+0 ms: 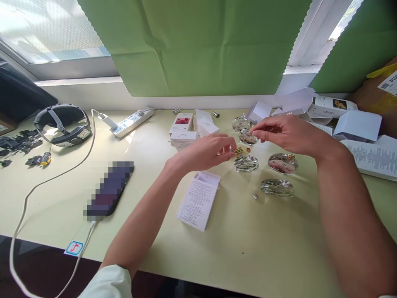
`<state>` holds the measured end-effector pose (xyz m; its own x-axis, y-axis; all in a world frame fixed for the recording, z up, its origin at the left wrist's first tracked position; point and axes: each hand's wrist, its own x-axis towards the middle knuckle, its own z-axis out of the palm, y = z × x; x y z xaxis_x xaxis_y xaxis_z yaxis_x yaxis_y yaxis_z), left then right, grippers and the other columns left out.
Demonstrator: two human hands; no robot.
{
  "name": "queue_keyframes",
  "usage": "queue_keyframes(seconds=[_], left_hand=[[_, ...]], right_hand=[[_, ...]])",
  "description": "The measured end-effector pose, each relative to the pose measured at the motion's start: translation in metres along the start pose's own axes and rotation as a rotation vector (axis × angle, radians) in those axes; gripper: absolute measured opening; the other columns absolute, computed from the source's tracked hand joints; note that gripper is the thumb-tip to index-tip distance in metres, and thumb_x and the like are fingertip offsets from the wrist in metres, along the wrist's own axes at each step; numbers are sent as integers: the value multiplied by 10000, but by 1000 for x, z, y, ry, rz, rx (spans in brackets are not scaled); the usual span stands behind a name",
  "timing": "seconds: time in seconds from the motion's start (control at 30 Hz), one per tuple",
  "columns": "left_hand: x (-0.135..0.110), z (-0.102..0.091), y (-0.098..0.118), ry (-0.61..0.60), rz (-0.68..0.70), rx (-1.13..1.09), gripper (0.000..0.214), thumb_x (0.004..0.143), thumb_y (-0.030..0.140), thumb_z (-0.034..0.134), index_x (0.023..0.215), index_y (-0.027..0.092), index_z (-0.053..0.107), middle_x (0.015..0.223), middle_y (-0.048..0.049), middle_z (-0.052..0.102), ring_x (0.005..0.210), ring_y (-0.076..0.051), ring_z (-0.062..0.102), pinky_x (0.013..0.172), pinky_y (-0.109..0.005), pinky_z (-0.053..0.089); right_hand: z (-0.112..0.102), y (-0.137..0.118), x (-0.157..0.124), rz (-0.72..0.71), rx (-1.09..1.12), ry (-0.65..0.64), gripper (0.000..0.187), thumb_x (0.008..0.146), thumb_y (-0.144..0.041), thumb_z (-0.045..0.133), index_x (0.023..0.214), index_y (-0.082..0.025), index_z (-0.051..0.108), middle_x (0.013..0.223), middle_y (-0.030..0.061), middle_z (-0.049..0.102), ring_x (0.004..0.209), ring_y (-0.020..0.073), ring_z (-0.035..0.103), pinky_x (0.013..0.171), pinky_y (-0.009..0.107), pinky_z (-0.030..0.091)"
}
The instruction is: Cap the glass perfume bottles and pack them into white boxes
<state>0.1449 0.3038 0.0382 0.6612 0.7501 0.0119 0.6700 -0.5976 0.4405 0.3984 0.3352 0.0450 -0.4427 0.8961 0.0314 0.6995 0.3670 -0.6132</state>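
Observation:
My right hand (279, 131) reaches in from the right, its thumb and fingertips closed at the upper edge of a clear glass perfume bottle (247, 137). My left hand (214, 151) has curled fingers, with thumb and index fingertip close together beside small gold-coloured caps (238, 151); what lies between them is too small to make out. Just behind the gripped bottle stands another perfume bottle (240, 123). Nearer to me are a third glass bottle (246, 164), a pinkish bottle (283, 164) and a bottle lying flat (277, 188). A small silver cap (255, 196) lies beside that one.
White cartons (183, 138) stand behind my left hand, and an opened printed box (200, 200) lies in front. More boxes (356, 124) crowd the right. At left are a phone (110, 190) on a white cable, a power strip (132, 123) and a headband device (63, 126).

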Motion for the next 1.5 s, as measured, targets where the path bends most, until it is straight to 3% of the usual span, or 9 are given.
queue_keyframes(seconds=[0.2,0.5,0.73,0.93,1.17,1.37,1.5], left_hand=[[-1,7,-7,-373,-239,51,312,928,478,508,1121,270,639,1058,-60,671,850,-195,631,624,-279,442],[3,23,-8,-494,-284,38,316,834,506,620,1059,286,654,1070,-53,682,898,-219,622,610,-281,468],[7,28,-11,-507,-310,72,301,880,457,566,1141,309,596,1129,-62,662,935,-233,609,624,-295,460],[10,29,-12,-365,-220,89,409,934,447,483,1306,279,502,1065,-75,655,910,-226,606,690,-318,447],[4,19,7,-361,-120,124,249,964,398,471,1068,232,625,1056,-56,667,793,-170,610,649,-287,395],[-1,13,26,-379,-45,102,232,980,369,480,1065,213,630,1034,-37,685,802,-167,627,654,-277,385],[1,22,33,-363,9,127,236,989,348,477,1145,221,601,1152,-44,667,935,-191,646,697,-275,405]], right_hand=[[0,2,1,18,-10,3,365,895,-566,559,999,-261,730,964,37,739,845,204,670,711,332,487],[-9,4,-5,37,-35,32,389,912,-587,537,1046,-277,730,910,31,721,830,196,624,717,319,446],[-28,16,-16,159,-45,149,385,917,-561,556,1028,-233,726,901,45,707,847,176,604,750,303,425],[-34,36,-17,237,-16,121,371,885,-552,605,1039,-232,715,981,61,712,868,187,603,741,312,436],[-35,36,-17,207,-9,126,320,832,-520,682,965,-230,703,1060,47,720,888,183,631,769,323,453],[-35,48,-15,226,-70,76,259,821,-490,700,944,-263,719,979,9,732,873,192,628,734,321,452],[-37,48,-15,285,-102,34,225,824,-415,708,958,-239,745,958,19,743,887,201,633,747,322,459]])
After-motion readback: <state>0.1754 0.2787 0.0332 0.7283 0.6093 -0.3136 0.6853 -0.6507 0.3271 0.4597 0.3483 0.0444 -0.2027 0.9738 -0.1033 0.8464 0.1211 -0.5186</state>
